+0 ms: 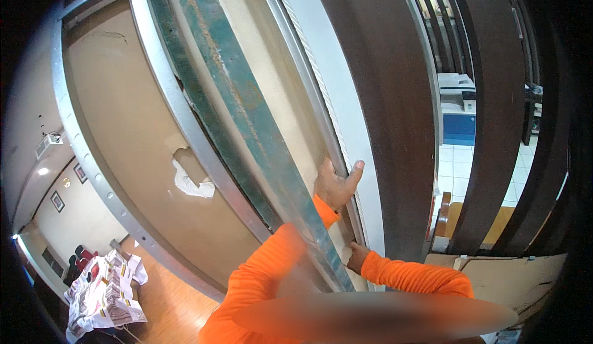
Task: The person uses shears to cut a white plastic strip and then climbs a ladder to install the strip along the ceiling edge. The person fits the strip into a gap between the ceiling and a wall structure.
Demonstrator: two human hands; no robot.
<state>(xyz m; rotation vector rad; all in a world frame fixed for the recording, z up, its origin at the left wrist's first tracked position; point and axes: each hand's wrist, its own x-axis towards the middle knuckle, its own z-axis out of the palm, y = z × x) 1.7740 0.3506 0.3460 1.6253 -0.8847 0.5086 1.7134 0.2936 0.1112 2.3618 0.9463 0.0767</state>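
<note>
In an orange sleeve, my left arm passes behind a green, rust-streaked post (238, 94). My left hand (336, 186) comes out on its right side and straddles a thin silver metal stud (307, 57). Its thumb points up over the white strip, and its fingers lie on the beige-board side, partly blurred. Lower down, my right hand (357, 257) is closed at the same stud's edge, with some fingers hidden. A white twisted cord (314, 60) runs along the stud, beside a white strip (352, 100).
At left stands a metal frame (92, 159) over beige board (117, 84) with a torn hole (193, 177). Beyond it is a cloth-covered table (105, 291). Dark slats (383, 97) rise at right. Cardboard (513, 279) sits at lower right. A blurred patch covers the bottom.
</note>
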